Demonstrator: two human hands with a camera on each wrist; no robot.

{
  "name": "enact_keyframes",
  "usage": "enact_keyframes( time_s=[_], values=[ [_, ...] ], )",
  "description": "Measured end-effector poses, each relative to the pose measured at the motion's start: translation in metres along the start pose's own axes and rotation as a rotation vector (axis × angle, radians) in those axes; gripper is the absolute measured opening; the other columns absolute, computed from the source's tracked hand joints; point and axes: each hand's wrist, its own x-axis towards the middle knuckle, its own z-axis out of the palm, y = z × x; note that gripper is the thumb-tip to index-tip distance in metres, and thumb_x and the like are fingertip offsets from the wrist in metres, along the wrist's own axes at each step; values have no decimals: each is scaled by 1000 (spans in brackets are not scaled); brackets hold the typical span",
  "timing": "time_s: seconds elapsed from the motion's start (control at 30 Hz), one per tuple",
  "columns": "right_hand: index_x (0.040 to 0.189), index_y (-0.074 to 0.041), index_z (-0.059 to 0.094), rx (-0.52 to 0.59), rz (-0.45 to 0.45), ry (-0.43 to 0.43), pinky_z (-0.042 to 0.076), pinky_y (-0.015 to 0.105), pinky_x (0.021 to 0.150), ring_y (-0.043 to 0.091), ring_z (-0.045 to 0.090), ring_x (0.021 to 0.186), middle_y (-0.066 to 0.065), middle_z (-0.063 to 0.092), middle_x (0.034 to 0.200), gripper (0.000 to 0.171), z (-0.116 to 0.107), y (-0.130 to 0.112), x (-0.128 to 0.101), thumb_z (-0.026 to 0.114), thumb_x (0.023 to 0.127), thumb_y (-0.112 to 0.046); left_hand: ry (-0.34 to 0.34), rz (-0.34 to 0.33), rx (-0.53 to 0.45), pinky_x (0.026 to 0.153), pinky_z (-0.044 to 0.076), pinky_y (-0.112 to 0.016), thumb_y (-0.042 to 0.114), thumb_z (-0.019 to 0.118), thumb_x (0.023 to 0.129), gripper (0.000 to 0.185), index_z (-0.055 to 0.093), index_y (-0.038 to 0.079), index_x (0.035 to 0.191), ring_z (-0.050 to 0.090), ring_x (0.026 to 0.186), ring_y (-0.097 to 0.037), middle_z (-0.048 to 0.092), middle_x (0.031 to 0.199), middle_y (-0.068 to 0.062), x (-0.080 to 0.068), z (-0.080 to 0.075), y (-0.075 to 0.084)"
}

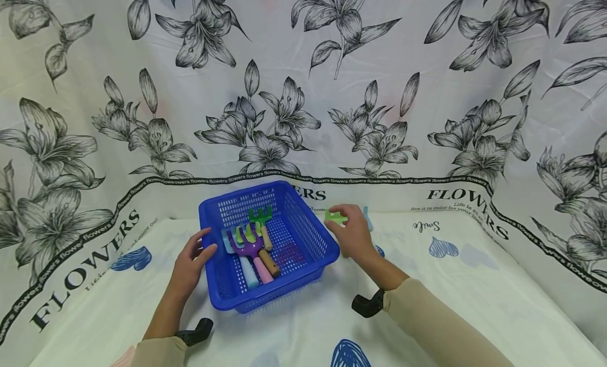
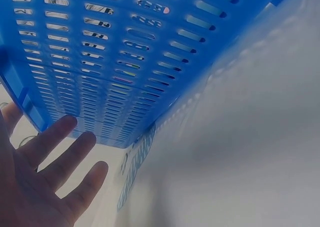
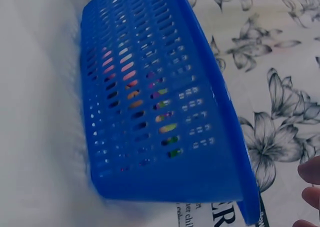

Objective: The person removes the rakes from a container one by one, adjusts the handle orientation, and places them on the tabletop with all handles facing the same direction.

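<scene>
Green toy rake sat on the cloth under the fingertips of my right hand, just right of the blue basket. My fingers curled over its handle end, probably pinching it, though my hand hid the contact and the right wrist view only caught fingertips at the frame edge, so I couldn't swear the grip was closed. I judged it as light, stiff moulded plastic, smooth and a bit slippery, not fragile; best taken by the narrow handle, not the tines. A pale blue piece lay just beyond my fingers, shape unclear.

My left hand was spread, fingers straight, holding nothing, resting right against the basket's near-left wall. The basket was rigid slotted plastic, thin walls with rows of holes, rectangular with a rolled rim, likely light and easy to slide on the cloth.

Inside it, ahead of my left hand: a purple fork with a pink handle, a green rake head, a wooden-handled tool and a light blue handle, all small toy garden tools in a loose pile.

Table cover was soft white fabric with blue hearts; the flower-print backdrop hung behind.
</scene>
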Motion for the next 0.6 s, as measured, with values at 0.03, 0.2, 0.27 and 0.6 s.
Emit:
enact_keyframes(
  time_s=[0.03,0.2,0.27,0.6],
  values=[
    [115,-8,66,8,-8,-7,48,44,91,28,51,114,11,54,125,28,2,-2,0,71,88,-16,1,-1,1,103,31,-64,53,50,96,70,28,20,154,34,134,-47,32,151,-24,0,0,0],
    [127,-8,58,86,-33,-34,50,46,91,32,53,116,13,50,130,42,11,-13,-1,72,88,-13,1,3,7,103,31,-65,51,50,97,69,28,19,154,34,134,-48,32,151,-25,0,-1,0],
    [135,-9,51,131,-36,-37,51,46,89,32,54,116,14,47,133,52,14,-17,-3,72,88,-12,0,3,11,102,31,-65,51,50,97,69,28,19,154,35,133,-48,31,151,-25,0,-1,0],
    [147,-20,35,207,-49,-104,53,43,87,28,55,118,11,39,143,69,33,-35,-6,72,89,-15,3,2,3,102,31,-65,52,51,96,70,27,20,154,34,134,-48,30,152,-23,0,-1,0]
  ],
)
